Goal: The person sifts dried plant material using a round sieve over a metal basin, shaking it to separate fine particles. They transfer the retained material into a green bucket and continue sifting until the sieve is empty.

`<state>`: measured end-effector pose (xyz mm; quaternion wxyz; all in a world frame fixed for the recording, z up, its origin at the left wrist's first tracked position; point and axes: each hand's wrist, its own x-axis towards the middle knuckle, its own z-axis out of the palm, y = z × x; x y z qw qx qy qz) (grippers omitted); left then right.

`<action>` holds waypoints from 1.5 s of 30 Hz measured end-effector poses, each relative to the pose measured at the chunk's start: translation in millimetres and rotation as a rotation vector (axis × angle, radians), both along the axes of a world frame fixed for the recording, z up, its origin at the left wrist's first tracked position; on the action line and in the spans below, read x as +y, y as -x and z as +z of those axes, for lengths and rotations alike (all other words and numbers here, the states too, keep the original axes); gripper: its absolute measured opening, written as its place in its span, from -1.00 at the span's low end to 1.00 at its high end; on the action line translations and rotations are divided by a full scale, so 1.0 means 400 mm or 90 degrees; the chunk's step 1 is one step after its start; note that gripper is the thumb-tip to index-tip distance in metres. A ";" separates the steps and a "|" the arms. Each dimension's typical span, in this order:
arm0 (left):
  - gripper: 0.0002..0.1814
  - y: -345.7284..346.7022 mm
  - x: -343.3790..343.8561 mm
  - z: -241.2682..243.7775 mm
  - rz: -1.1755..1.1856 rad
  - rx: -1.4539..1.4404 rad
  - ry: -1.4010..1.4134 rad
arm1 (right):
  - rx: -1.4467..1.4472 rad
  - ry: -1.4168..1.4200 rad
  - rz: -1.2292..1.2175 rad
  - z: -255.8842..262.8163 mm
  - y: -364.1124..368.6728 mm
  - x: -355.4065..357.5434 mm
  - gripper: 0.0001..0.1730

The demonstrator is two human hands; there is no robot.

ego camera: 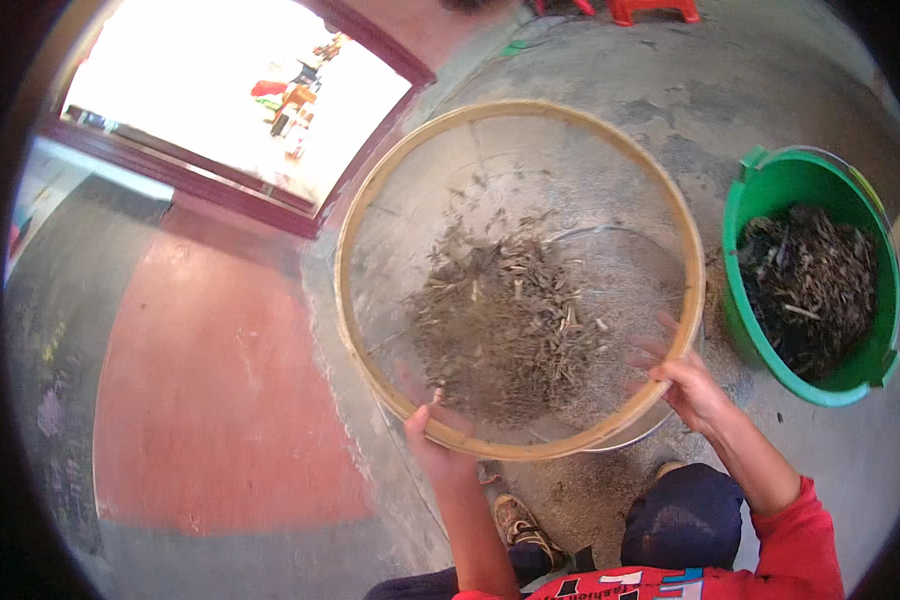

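A large round sieve (519, 449) with a pale wooden rim and fine see-through mesh is held out in front of me. My left hand (436, 439) grips its near left rim, thumb on top and fingers beneath the mesh. On the near right rim my right hand (686, 386) has the same kind of hold. Brown dry plant debris (502, 330) with pale bits of stem lies on the mesh, partly blurred. Beneath the sieve, a round metal-rimmed container (634, 439) shows partly; its contents are hard to make out.
A green plastic bucket (735, 315) with similar dark debris (814, 289) stands at the right. Brown material is scattered on the concrete floor (592, 495) by my shoe (521, 521). A red plastic stool (654, 7) is at the top; a maroon-framed doorway (247, 199) opens at upper left.
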<state>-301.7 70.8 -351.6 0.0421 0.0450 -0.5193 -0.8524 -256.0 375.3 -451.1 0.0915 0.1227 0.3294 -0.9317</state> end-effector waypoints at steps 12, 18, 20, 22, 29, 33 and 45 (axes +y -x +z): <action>-0.11 -0.031 0.084 0.186 0.004 0.103 0.011 | 0.046 -0.238 -0.061 0.106 -0.075 0.007 -0.17; -0.07 -0.015 0.112 0.224 -0.172 0.343 0.032 | 0.140 -0.203 -0.202 0.123 -0.139 -0.025 -0.04; -0.07 -0.024 0.201 0.244 -0.194 0.425 0.005 | 0.149 -0.147 -0.238 0.096 -0.139 -0.026 -0.03; -0.06 -0.044 0.262 0.307 -0.221 0.413 0.062 | 0.129 -0.065 -0.254 0.096 -0.133 -0.025 -0.10; -0.11 -0.114 0.600 0.510 -0.344 0.490 0.304 | 0.180 0.314 -0.156 0.057 -0.100 0.062 -0.64; -0.04 -0.116 0.676 0.510 -0.397 0.567 0.356 | 0.252 0.460 -0.087 0.012 -0.060 0.068 -0.59; 0.18 -0.243 0.686 0.536 -0.366 0.652 0.479 | 0.177 0.354 -0.180 0.107 -0.109 0.061 -0.65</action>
